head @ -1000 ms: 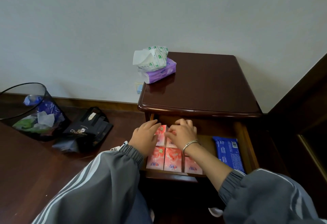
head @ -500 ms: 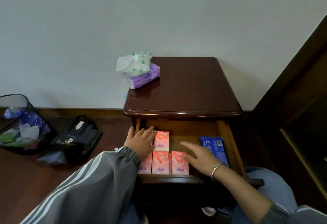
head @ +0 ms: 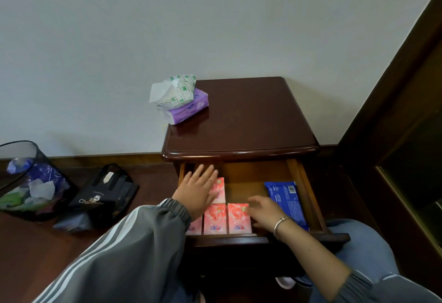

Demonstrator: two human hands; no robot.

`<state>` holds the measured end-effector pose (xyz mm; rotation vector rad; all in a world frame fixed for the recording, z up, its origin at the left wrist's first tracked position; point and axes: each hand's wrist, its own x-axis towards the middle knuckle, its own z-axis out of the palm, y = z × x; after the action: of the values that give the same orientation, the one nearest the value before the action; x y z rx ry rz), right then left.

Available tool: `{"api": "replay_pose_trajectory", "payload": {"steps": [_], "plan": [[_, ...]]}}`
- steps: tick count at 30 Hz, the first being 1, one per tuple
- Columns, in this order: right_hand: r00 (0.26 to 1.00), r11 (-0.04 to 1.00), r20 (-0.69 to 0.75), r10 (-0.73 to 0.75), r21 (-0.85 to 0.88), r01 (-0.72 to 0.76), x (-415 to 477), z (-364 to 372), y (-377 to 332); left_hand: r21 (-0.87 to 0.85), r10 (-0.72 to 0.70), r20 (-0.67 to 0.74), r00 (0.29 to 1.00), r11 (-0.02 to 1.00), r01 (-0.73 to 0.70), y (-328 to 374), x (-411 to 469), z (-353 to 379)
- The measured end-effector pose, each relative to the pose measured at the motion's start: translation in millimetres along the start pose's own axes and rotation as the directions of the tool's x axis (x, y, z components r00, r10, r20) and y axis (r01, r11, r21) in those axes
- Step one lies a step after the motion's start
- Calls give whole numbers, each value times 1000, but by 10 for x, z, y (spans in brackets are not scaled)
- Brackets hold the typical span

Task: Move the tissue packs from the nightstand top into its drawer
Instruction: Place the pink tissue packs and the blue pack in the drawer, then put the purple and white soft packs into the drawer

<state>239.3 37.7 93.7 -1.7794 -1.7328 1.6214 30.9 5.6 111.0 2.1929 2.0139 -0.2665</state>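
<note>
Pink packs (head: pixel 215 219) in drawer (head: pixel 303 190); left hand (head: pixel 198 190), right hand (head: pixel 265 211) touching them, grips slack.

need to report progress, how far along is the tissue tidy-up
Done: several pink packs lie in the open drawer beside a blue pack. In hand: the left hand and right hand rest open among the pink packs, none gripped. Left: a green-printed pack stacked on a purple pack on the nightstand top.

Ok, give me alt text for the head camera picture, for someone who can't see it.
A person's left hand and right hand touch pink tissue packs lined up in a nightstand's open drawer, beside a blue pack. Two bigger tissue packs sit stacked on the nightstand top. A bin and a black bag are on the floor to the left.
</note>
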Motion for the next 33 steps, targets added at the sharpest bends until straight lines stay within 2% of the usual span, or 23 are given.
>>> {"api": "replay_pose_trajectory", "payload": {"steps": [2,3,6,10,12,14,16,18,20,21,23,25,27,28,30,33], "plan": [[989,958,112,98,259,-124,-25,1,-42,-95,123,23,992,988,-121,83,53,-20],[982,937,155,107,314,-152,-41,-5,-63,-104,158,62,985,983,-151,106,81,-19],[966,920,242,85,353,-170,-105,-18,-108,-58,156,210,965,987,-147,66,129,32],[966,933,255,40,338,-127,-166,-25,-115,-8,156,238,959,987,-158,18,98,119],[980,968,199,12,243,-61,-201,-1,-122,-55,162,204,965,987,-154,25,60,105],[995,993,35,-98,-55,100,-208,21,-109,-159,173,111,979,975,-154,15,14,57],[943,937,-160,-291,-247,247,-215,-17,-145,-238,163,-113,980,953,-186,-54,-49,-50],[838,883,-303,-454,-282,376,-207,-144,-270,-242,113,-401,909,944,-225,-175,-109,-244],[695,809,-415,-587,-345,477,-98,-370,-453,-232,4,-628,778,953,-192,-363,-86,-460],[640,774,-438,-631,-406,486,-17,-490,-560,-276,-90,-692,716,950,-147,-475,-40,-566],[613,729,-419,-670,-531,432,200,-699,-779,-459,-331,-711,620,887,-53,-690,104,-754],[676,683,-350,-649,-660,314,447,-820,-944,-631,-535,-633,559,775,28,-866,276,-880],[761,614,-282,-584,-767,188,682,-861,-1006,-667,-612,-556,563,732,138,-962,450,-945],[795,590,-258,-550,-793,151,789,-862,-1003,-610,-593,-551,587,767,202,-985,530,-963],[836,572,-234,-497,-813,113,956,-837,-948,-397,-492,-564,664,866,304,-1009,690,-976],[819,544,-256,-514,-835,80,1083,-797,-836,-118,-353,-521,777,931,344,-1054,924,-998]]}}
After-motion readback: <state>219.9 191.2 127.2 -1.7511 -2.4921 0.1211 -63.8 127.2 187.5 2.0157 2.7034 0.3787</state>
